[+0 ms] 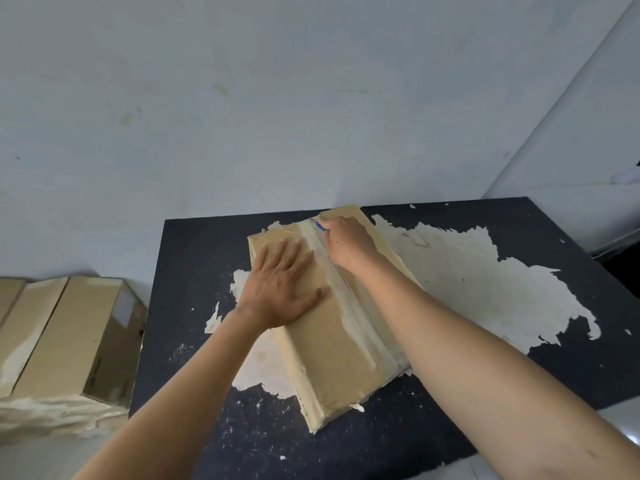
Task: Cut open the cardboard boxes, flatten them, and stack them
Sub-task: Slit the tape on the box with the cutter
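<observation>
Taped cardboard box (329, 341) lying on the dark table (194, 258); left hand (280, 289) pressed flat on its top, right hand (346, 240) curled round a blue cutter (320, 226) at the tape seam's far end

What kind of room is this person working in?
Likely a storeroom or back workroom: a worn dark table with its surface peeling, bare pale walls, and more taped cardboard boxes waiting at the left.
</observation>
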